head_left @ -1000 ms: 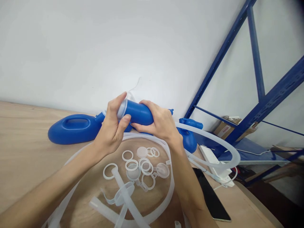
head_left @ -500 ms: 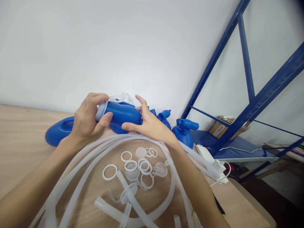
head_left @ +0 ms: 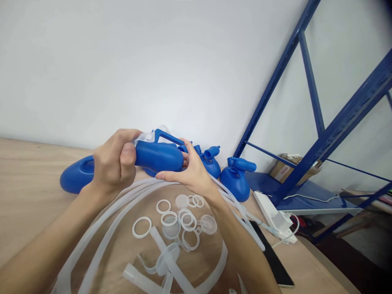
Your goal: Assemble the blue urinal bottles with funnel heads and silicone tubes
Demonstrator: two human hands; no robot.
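Note:
A blue plastic bottle [head_left: 159, 156] with a side handle is held on its side above the table. My left hand [head_left: 114, 161] is closed around its neck end, which the fingers hide; a translucent white flap [head_left: 145, 138] shows above them. At the bottle's other end, my right hand [head_left: 194, 169] grips the base with the thumb in front and the fingers behind. Below the hands lie several white rings [head_left: 141, 227], translucent caps [head_left: 208, 224] and a short ribbed tube [head_left: 141, 279]. Long translucent tubes [head_left: 104, 241] curve around these parts.
Another blue bottle [head_left: 75, 175] lies left of my left hand. More blue bottles [head_left: 235, 183] stand along the wall to the right. A black phone [head_left: 272, 257] and a white power strip [head_left: 266, 206] lie at the table's right, beside a blue metal shelf [head_left: 306, 200].
My left hand has turned and closed more fully around the neck end, covering the white cap. The bottle has rolled, showing its handle on top. My right hand stays at the base.

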